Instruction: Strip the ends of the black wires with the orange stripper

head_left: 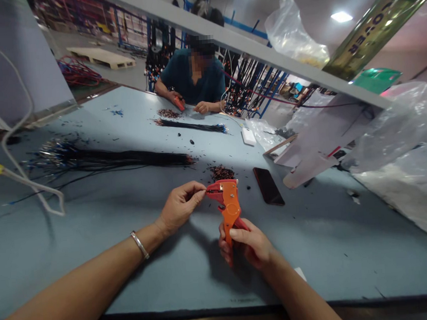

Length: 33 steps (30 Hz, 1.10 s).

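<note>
Orange-and-red pistol-shaped stripper [233, 206] fills the clasped right hand [246, 243], left hand [183, 204] pinched together at its nose [216, 193], contents unclear, brown scraps [222, 172] heaped, work seemingly midway.

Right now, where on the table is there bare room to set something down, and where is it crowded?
Largely bare table: between the long black wire bundle and left forearm; also, bar a few specks, between the phone, right forearm and plastic bags. Crowded: the middle, where the left hand, right hand, orange tool and clippings cluster.
</note>
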Each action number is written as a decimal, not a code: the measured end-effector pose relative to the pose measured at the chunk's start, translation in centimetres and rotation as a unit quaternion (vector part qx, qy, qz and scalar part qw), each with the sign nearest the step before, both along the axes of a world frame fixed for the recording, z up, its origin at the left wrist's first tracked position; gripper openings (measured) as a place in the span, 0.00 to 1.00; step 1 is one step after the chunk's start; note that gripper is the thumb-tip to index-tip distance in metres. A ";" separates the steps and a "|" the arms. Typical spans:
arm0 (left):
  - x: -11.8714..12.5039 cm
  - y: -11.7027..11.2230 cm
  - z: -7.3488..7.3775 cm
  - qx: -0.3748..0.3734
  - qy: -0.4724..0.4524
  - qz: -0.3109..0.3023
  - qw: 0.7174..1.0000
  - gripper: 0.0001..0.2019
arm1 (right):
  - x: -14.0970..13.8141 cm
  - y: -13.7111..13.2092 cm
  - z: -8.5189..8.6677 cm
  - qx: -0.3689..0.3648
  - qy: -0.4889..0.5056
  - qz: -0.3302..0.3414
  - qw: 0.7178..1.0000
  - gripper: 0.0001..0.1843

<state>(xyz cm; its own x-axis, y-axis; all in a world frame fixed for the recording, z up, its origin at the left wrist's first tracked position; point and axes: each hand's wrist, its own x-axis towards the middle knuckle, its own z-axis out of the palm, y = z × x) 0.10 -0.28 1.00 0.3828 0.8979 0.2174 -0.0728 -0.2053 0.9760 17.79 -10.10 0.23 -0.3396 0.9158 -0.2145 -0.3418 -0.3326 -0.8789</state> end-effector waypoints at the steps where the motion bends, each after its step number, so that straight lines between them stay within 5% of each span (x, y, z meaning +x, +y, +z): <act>1: 0.0 0.0 0.0 0.000 -0.002 0.000 1.000 0.10 | 0.0 0.0 0.0 -0.003 -0.003 -0.001 1.000 0.17; 33: 0.3 0.2 -0.5 -0.008 -0.002 0.003 1.000 0.09 | -1.3 0.1 -1.1 0.013 -0.053 -0.076 0.996 0.22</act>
